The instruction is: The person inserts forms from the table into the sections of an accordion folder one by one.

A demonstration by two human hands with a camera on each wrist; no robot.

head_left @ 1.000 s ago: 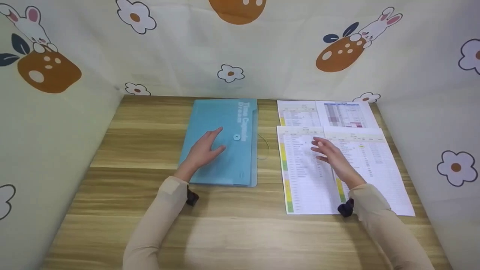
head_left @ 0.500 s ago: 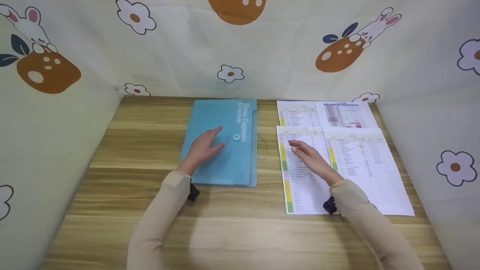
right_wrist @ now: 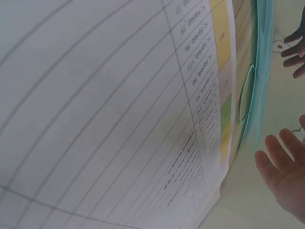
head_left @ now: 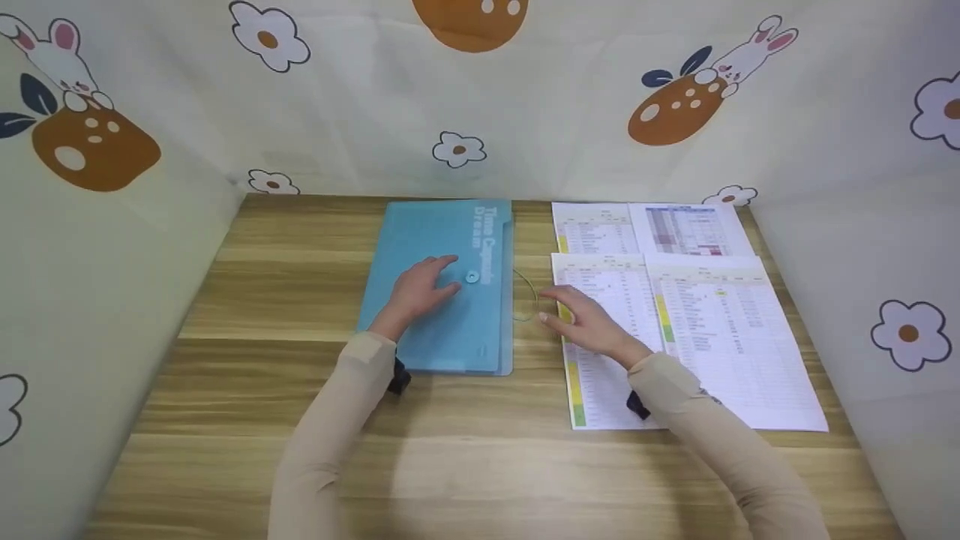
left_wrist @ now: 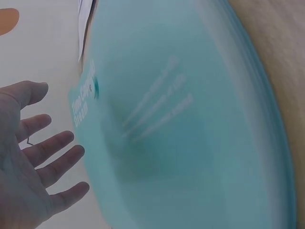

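A light blue plastic document folder (head_left: 450, 337) lies flat on the table, with white lettering and a round button (head_left: 472, 277) near its right side. From its right edge a thin cord loop (head_left: 534, 289) curves onto the wood. My left hand (head_left: 417, 291) hovers over the folder, fingers spread and holding nothing; the left wrist view shows it apart from the blue cover (left_wrist: 190, 157). Over the left edge of the printed sheets (head_left: 742, 375), my right hand (head_left: 589, 322) reaches toward the cord with thumb and fingers apart. Nothing is between its fingers.
Two more printed sheets (head_left: 592, 225) lie behind the front pair, partly covered by them. A wood-grain table (head_left: 255, 300) carries everything. Pale cloth walls (head_left: 360, 112) with rabbit and flower prints enclose the back and both sides.
My right hand has moved left across the printed sheets to near the cord. My left hand has shifted slightly right above the folder. Folder and sheets stay in place.
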